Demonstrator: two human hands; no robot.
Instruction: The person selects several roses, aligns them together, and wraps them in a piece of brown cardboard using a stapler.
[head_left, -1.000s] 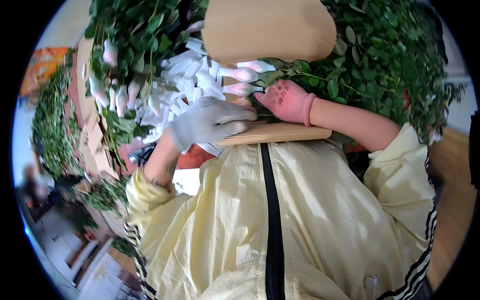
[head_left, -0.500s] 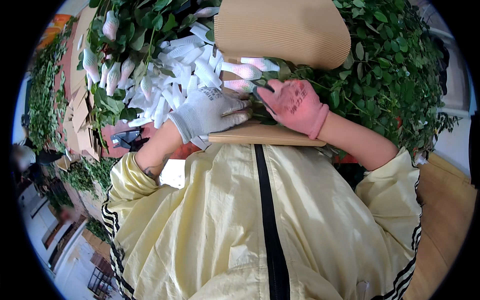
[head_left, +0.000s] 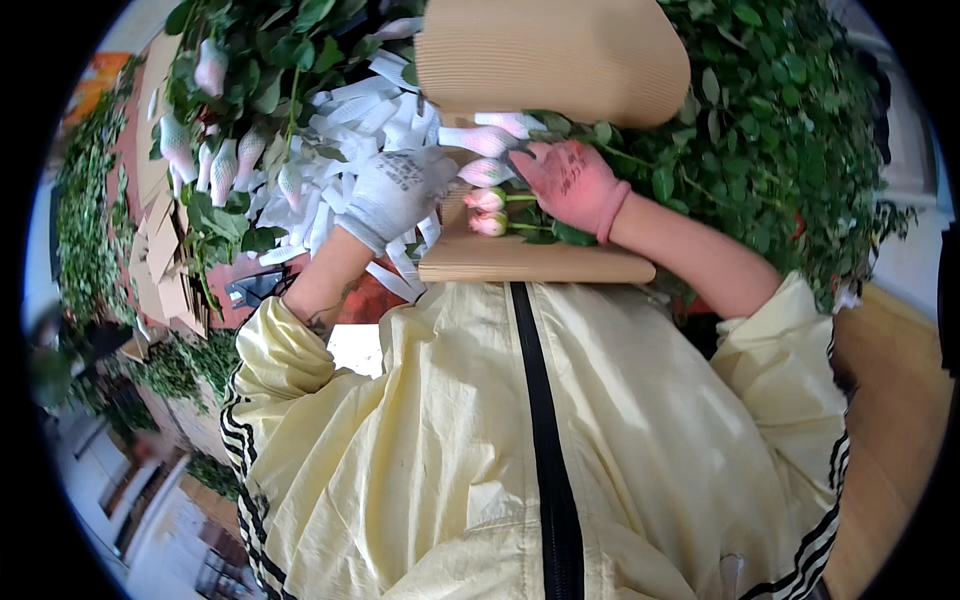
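My left hand (head_left: 398, 192), in a pale grey glove, is slightly blurred, its fingertips at the tip of a rose bud in a white mesh sleeve (head_left: 484, 173). At that bud's stem end are the dark fingertips of my right hand (head_left: 575, 188), in a pink glove, closed around it. Just nearer to me, a bare pink rose bud (head_left: 486, 199) lies beside a paler one (head_left: 488, 224), stems pointing right. Beyond my fingers rest further sleeved rose buds (head_left: 482, 140). All lie on corrugated cardboard (head_left: 535, 264), whose near edge is folded up against my jacket.
Loose white mesh sleeves (head_left: 370, 125) are heaped to the left. Sleeved roses (head_left: 223, 170) hang among leaves at the far left. A raised cardboard flap (head_left: 550, 60) stands at the back. Dense rose foliage (head_left: 740, 150) fills the right. Cardboard pieces (head_left: 170, 260) lean at left.
My left hand has drawn back up and left, uncovering the two bare rose buds. My right hand has shifted slightly left and up.
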